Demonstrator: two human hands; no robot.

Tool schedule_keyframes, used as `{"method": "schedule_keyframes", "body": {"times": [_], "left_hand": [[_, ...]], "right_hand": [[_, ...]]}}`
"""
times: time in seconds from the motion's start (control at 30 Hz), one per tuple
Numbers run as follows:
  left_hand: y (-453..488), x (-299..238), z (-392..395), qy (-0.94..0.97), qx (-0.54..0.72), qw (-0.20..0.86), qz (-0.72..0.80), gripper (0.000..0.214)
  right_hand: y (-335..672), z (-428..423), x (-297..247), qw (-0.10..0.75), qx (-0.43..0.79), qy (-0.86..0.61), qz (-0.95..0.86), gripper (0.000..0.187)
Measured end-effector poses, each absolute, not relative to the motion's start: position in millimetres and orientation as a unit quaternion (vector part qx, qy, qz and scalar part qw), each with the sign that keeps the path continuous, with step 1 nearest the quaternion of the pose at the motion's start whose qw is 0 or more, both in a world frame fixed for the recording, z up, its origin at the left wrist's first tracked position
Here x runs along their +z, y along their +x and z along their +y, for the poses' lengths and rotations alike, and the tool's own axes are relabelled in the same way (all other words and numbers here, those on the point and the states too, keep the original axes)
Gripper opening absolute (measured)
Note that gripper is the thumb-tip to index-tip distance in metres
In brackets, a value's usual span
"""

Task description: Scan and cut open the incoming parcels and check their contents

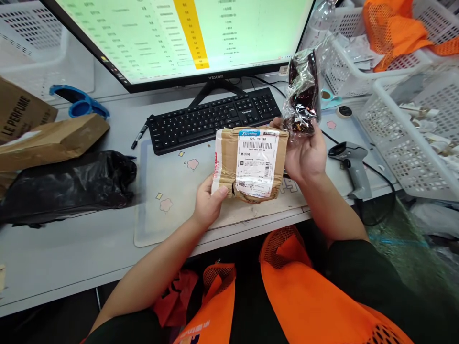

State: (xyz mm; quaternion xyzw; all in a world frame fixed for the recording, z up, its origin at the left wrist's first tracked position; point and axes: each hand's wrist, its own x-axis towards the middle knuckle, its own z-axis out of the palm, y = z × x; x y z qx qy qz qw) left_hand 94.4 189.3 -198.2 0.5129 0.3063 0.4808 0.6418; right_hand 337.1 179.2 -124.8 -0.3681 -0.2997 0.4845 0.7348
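Note:
My left hand (210,200) grips the lower left corner of a small brown cardboard box (226,157), thumb on its front. The box is dented and torn along the bottom edge, and a white shipping label (255,165) faces me. In my right hand (306,155), beside the box's right side, is a dark, shiny item wrapped in clear plastic (303,93), held upright by its lower end. What is inside the wrap I cannot make out. Some of the right fingers are hidden behind the box and the wrapped item.
Beyond the box are a black keyboard (215,119) and a monitor (215,76). A barcode scanner (353,167) and white baskets (412,138) stand at right. A black plastic parcel (71,186), a cardboard package (60,141) and a blue tape cutter (81,102) lie at left. A marker (139,136) rests near the keyboard.

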Motion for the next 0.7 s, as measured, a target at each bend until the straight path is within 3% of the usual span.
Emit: {"method": "schedule_keyframes", "body": {"times": [0.2,0.57,0.7], "left_hand": [[86.8,-209.5,190.8,0.543,0.449,0.635,0.316,0.046],[87.6,-203.2,190.9,0.553,0.433,0.624,0.342,0.057],[90.5,-190.3,190.8,0.589,0.380,0.633,0.327,0.049]], "right_hand": [[335.8,176.6,-121.3,0.729,0.474,-0.392,-0.301,0.046],[333.2,175.7,-120.2,0.733,0.466,-0.404,-0.288,0.047],[332.6,174.4,-120.0,0.735,0.460,-0.402,-0.293,0.047]]}}
